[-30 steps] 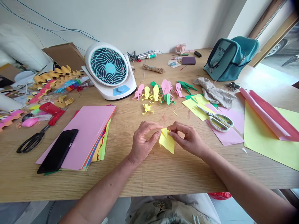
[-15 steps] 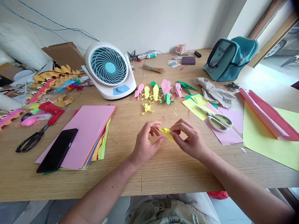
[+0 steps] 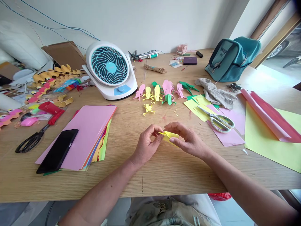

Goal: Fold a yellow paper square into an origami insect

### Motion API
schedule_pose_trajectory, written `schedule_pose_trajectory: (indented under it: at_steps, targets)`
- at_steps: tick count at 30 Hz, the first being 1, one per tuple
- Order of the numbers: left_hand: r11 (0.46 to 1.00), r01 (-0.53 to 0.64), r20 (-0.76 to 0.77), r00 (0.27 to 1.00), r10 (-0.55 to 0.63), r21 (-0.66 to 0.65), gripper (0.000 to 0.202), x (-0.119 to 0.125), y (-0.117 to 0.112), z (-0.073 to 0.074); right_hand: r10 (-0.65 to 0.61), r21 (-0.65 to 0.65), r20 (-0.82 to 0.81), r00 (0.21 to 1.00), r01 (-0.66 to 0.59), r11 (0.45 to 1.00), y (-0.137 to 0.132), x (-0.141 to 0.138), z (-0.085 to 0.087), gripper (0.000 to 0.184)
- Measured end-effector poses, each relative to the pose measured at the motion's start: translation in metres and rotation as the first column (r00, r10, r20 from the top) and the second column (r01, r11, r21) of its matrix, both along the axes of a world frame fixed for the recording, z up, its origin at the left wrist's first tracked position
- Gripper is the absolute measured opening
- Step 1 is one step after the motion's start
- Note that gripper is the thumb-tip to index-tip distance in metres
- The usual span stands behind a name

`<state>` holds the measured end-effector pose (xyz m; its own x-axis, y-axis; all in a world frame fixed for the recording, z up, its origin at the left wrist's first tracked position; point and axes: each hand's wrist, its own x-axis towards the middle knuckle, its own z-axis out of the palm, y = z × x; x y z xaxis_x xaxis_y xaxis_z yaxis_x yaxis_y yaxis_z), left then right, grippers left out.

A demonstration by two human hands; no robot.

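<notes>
Between my two hands is a small piece of folded yellow paper (image 3: pixel 169 135), held just above the wooden table (image 3: pixel 131 182). My left hand (image 3: pixel 148 141) pinches its narrow left tip between thumb and forefinger. Thumb below and fingers behind, my right hand (image 3: pixel 189 140) grips its wider right side. Beyond the hands stands a group of paper frogs in pink, yellow and green, with a yellow paper frog (image 3: pixel 148 109) closest to me and a large pink one (image 3: pixel 167 87) behind. A thin yellow paper scrap (image 3: pixel 176 112) lies near them.
Left of my hands, a black phone (image 3: pixel 58 150) rests on a stack of coloured paper (image 3: pixel 91 125). Scissors (image 3: pixel 221 122) lie on paper sheets at the right, near a grey cloth (image 3: pixel 217 94). A white fan (image 3: pixel 110 69) and a teal bag (image 3: pixel 231 59) stand farther back.
My left fingers have closed onto the paper's left tip, where they were spread before. My right thumb and fingers have shifted along the paper, which is now turned flatter.
</notes>
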<state>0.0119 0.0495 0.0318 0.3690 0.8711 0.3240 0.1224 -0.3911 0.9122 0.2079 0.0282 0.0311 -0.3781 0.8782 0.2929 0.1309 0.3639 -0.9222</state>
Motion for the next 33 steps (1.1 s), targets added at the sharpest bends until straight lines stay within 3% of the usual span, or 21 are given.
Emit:
schedule_pose_trajectory:
  at_steps: [5, 9, 13, 18, 24, 33]
  targets:
    - [0.998, -0.040, 0.048, 0.998, 0.042, -0.038, 0.007, 0.001, 0.000, -0.003, -0.012, -0.212, -0.028, 1.000, 0.006, 0.977, 0.004, -0.002, -0.011, 0.028]
    - [0.998, -0.036, 0.010, 0.999, 0.035, 0.044, 0.011, 0.001, -0.003, 0.000, -0.017, -0.266, -0.058, 0.998, 0.001, 0.964, 0.006, -0.003, -0.015, 0.030]
    - [0.988, -0.057, -0.021, 0.998, 0.061, 0.142, 0.010, 0.001, -0.004, 0.002, -0.060, -0.224, 0.003, 0.998, 0.059, 0.973, 0.005, -0.002, -0.013, 0.028]
    - [0.968, -0.091, -0.020, 0.995, 0.098, 0.236, 0.013, -0.001, -0.004, 0.001, -0.042, -0.197, 0.022, 0.999, 0.045, 0.979, 0.003, -0.004, -0.010, 0.024]
    - [0.931, -0.095, 0.001, 0.995, 0.101, 0.353, 0.012, -0.003, -0.003, 0.004, -0.133, -0.102, 0.102, 0.986, 0.143, 0.984, 0.002, -0.005, -0.009, 0.017]
    - [0.905, -0.067, -0.031, 0.996, 0.088, 0.420, 0.013, -0.002, -0.004, 0.006, -0.215, -0.010, 0.170, 0.962, 0.219, 0.976, 0.004, -0.003, -0.014, 0.013]
